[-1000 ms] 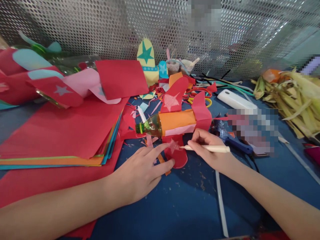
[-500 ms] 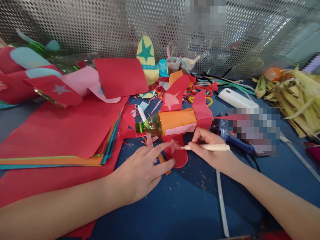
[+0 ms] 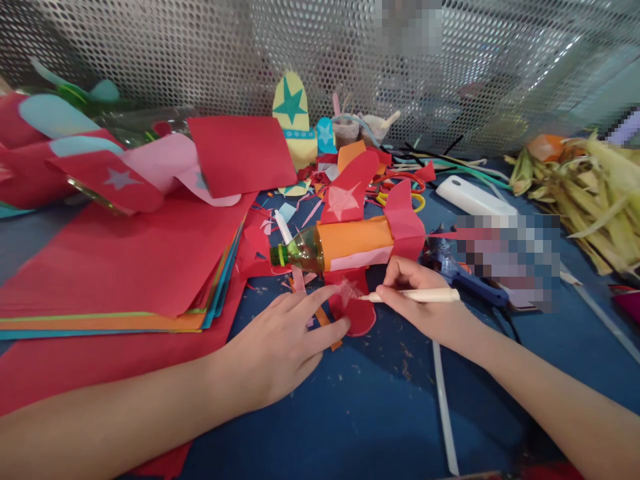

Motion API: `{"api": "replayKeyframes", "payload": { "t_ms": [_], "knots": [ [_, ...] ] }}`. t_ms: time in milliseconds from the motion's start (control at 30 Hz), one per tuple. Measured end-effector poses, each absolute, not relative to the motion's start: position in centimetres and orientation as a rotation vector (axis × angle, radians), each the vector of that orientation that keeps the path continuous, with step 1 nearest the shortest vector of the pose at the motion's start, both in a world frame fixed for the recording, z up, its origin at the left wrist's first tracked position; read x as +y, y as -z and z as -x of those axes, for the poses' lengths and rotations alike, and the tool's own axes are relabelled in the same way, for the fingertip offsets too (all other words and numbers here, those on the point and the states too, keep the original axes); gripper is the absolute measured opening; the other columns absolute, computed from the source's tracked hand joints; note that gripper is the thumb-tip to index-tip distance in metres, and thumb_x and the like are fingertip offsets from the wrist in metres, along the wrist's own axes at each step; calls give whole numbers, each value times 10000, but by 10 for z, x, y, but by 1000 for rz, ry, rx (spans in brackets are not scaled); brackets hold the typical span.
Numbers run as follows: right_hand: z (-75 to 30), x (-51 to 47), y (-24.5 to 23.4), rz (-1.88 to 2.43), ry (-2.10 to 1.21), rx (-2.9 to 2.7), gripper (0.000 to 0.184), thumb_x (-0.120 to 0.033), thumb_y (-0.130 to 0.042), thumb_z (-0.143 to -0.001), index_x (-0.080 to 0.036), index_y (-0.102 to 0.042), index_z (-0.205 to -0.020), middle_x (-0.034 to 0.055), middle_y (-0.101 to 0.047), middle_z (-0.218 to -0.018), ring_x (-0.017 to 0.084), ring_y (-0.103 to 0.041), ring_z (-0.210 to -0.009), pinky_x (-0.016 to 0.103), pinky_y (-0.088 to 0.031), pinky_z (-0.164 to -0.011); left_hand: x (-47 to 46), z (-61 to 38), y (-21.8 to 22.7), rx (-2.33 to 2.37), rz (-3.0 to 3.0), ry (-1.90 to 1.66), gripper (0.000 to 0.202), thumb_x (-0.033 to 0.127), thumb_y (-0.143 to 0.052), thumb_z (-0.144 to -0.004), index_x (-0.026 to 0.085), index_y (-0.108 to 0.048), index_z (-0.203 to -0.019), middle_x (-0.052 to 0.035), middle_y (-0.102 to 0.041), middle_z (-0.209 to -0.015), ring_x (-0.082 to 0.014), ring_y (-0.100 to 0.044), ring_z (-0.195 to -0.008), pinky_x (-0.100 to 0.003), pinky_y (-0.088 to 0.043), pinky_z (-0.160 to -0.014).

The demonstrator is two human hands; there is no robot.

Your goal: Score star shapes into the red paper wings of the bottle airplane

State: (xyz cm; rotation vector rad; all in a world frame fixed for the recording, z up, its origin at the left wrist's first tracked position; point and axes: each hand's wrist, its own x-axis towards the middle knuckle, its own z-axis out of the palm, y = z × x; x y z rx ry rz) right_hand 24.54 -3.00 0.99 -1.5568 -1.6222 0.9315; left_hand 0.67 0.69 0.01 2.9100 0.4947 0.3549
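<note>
A bottle plane (image 3: 345, 247) lies on the blue table: a green bottle wrapped in orange paper, with red wings and tail. Its near red wing (image 3: 355, 307) carries a pale pink star (image 3: 347, 291). My left hand (image 3: 285, 340) lies flat with fingers spread, the index fingertip pressing the wing beside the star. My right hand (image 3: 417, 297) pinches a cream stick tool (image 3: 417, 295) like a pen, its tip touching the wing at the star.
A stack of red and coloured paper sheets (image 3: 125, 267) fills the left. Paper scraps, pipe cleaners and a yellow star cut-out (image 3: 293, 113) lie behind the plane. A blue glue gun (image 3: 460, 273), a white case (image 3: 473, 197) and corn husks (image 3: 585, 193) are at right. Perforated metal backs the table.
</note>
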Motion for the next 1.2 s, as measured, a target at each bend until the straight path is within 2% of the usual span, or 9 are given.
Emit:
{"api": "replayKeyframes", "payload": {
  "t_ms": [633,1200],
  "knots": [
    [-246,-30,-9,1555,-955,-1626,205,-271,-561,-828,-214,-411,-701,-61,-431,-593,85,-373,-488,222,-266,-448,8,-5,0,498,-2906,-364,398,83,-365,-861,225,-540,-1190,-168,-386,-1362,-295,-518,-1071,-485,-481,-837],
    [-245,-30,-10,1561,-914,-1621,194,-221,-540,-812,-215,-392,-688,-66,-408,-586,84,-342,-491,225,-249,-447,7,-5,4,497,-2912,-409,410,92,-363,-866,235,-518,-1218,-157,-366,-1364,-283,-506,-1050,-479,-473,-841]
  ]
}}
